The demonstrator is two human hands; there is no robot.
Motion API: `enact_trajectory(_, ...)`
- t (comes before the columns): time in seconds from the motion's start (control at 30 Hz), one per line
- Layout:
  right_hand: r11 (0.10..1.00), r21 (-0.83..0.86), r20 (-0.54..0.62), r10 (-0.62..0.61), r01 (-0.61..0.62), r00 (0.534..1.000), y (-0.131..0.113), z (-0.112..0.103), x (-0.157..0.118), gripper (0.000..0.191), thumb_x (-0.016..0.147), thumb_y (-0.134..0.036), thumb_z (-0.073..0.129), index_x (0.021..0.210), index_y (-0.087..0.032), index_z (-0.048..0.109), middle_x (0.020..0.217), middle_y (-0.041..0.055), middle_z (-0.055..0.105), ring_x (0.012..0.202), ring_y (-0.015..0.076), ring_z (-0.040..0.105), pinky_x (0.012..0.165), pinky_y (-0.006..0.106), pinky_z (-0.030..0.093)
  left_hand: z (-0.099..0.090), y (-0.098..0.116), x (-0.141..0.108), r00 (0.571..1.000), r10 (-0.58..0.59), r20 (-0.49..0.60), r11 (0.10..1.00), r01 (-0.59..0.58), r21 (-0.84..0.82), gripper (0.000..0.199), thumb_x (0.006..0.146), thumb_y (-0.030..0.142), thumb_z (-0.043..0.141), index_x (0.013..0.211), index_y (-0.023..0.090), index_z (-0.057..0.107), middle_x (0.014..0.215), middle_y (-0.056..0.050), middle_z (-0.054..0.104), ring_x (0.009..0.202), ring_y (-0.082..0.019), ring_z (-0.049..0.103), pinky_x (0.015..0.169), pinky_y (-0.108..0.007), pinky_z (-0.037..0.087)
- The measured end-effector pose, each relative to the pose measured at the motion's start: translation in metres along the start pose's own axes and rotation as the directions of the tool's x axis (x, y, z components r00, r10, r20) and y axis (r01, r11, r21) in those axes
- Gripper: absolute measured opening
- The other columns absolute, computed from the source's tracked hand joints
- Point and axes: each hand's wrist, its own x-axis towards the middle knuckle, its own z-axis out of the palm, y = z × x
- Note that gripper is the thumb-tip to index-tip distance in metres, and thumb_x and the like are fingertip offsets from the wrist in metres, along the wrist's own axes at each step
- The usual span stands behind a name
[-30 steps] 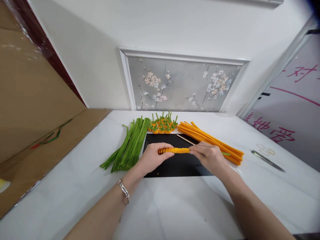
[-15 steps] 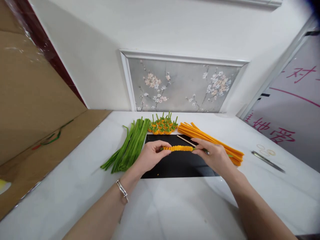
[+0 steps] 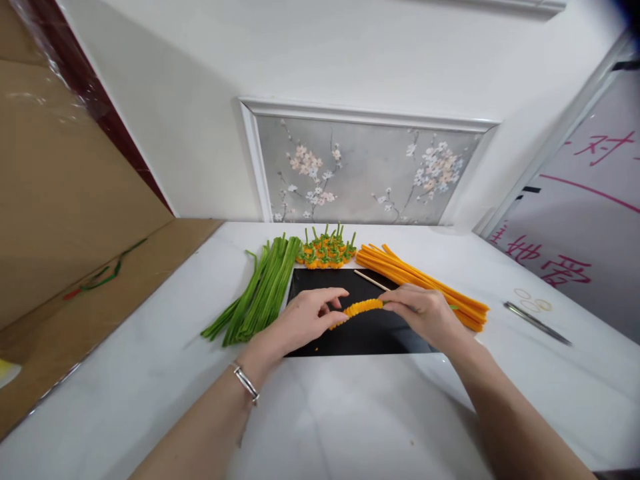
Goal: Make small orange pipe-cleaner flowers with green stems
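At 8 o'clock from the orange coil [image 3: 364, 307], a bracelet [image 3: 245, 385] is worn on the left wrist. The coil is held over the black mat [image 3: 370, 339], arched, with its left end lower. At 9 o'clock, the left hand [image 3: 306, 316] is held with thumb and forefinger apart; the coil's left end is partly covered by the thumb. At 3 o'clock, the coil's right end is pinched between thumb and fingers of the right hand [image 3: 421, 310]. Farther out at 3 o'clock, a pen [image 3: 537, 323] is seen, with bands [image 3: 537, 306] just beyond. Green stems [image 3: 270, 293] are bundled between 9 and 10 o'clock, orange stems [image 3: 425, 273] at 2. Toward 12, a stick [image 3: 371, 279] is partly hidden by the right hand. At 11, orange-and-green flowers [image 3: 327, 252] are clustered; behind, at 12, a blossom panel [image 3: 363, 167] is framed.
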Motion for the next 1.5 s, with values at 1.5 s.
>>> enact_trajectory(1.5, 0.966, -0.092, 0.126, -0.228, 0.24, 0.965, -0.017, 0.011, 0.006, 0.026, 0.097, -0.022, 0.046, 0.088, -0.018, 0.069, 0.078, 0.0059, 0.07, 0.069, 0.0166, 0.061, 0.065, 0.03, 0.052, 0.009, 0.023, -0.004, 0.915, -0.14, 0.379, 0.941, 0.242, -0.238, 0.039, 0.089, 0.053, 0.042, 0.084, 0.017, 0.058, 0.062, 0.005, 0.042, 0.053, -0.01, 0.036, 0.047, -0.022, 0.028)
